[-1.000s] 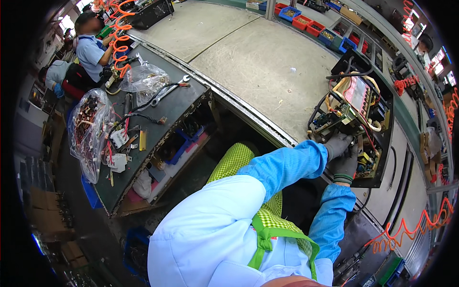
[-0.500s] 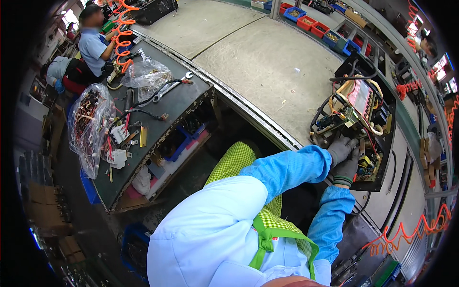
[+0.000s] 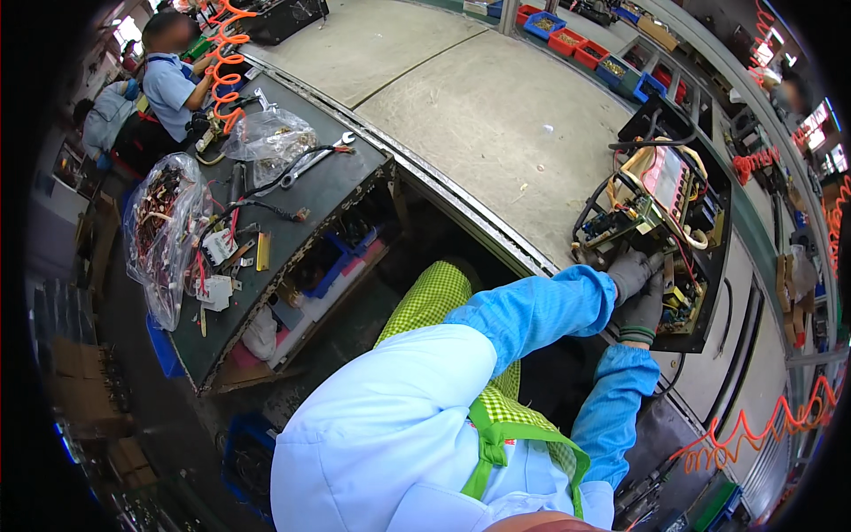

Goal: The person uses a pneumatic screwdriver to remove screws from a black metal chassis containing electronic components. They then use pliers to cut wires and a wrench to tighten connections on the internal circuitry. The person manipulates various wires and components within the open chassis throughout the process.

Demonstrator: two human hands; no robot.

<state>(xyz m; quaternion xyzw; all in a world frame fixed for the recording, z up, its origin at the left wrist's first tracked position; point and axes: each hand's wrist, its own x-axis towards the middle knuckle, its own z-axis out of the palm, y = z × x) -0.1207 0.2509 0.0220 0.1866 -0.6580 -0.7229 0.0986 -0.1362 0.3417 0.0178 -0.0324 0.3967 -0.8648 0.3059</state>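
Observation:
An open black equipment case (image 3: 720,257) lies at the right, with a circuit board, bundled wires and a pink-and-white block (image 3: 665,184) exposed inside. Both my hands wear grey gloves and work at its near left edge. My left hand (image 3: 629,275) has its fingers curled in by the wiring. Just below it, my right hand (image 3: 642,315) is bent in close, the two nearly touching. Whatever their fingertips pinch is hidden by the gloves. A thick black cable (image 3: 596,208) loops out over the case's left side.
To the left, a dark side bench (image 3: 292,230) carries a wrench (image 3: 306,165), cables and a plastic bag of wired parts (image 3: 164,235). Red and blue bins (image 3: 567,40) line the far side of the pale worktop (image 3: 479,115). Orange coiled hoses (image 3: 232,62) hang around. Co-workers (image 3: 168,84) are at the upper left.
My hands keep nearly the same place at the case, with only slight shifts. At the upper left, the bending co-worker has changed posture.

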